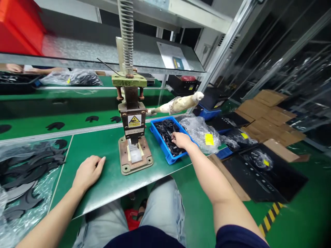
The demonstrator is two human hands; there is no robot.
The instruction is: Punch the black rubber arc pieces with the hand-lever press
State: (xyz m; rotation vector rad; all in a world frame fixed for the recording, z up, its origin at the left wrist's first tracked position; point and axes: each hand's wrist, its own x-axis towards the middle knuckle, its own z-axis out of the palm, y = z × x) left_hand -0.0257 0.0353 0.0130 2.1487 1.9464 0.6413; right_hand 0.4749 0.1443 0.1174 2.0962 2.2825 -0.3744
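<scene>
Head view, green bench (pixel 110 179): runs across the foreground, smooth on top and crossed by a pale line at left.
Curved parts (pixel 28 168): lie flat and black on clear plastic at the left end.
Rear surface (pixel 74 124): stretches beyond, also green, with dark C-shaped parts (pixel 55 125) spaced along.
Shelf (pixel 85 48): spans above, carries a red bin (pixel 22 26) and a sheet of paper (pixel 172 55).
Floor (pixel 199 193): green too, marked at right with yellow-and-black tape (pixel 270 218), below stacked cardboard (pixel 271 117).
Press (pixel 131 100): stands upright on the bench, bears a warning label (pixel 134 120), a coil spring (pixel 127 38) and a wrapped lever (pixel 181 104).
Black pieces (pixel 164 129): lie heaped in a blue tray (pixel 170 159), just right of the press; look small, narrow and slightly shiny (too jumbled for counting).
Right hand (pixel 181 140): reaches into the tray, fingers bent and bunched together at the heap; hard to say whether pinching a piece.
Left hand (pixel 89 171): rests on the bench left of the press, fingers loosely curled side by side, thumb held apart.
</scene>
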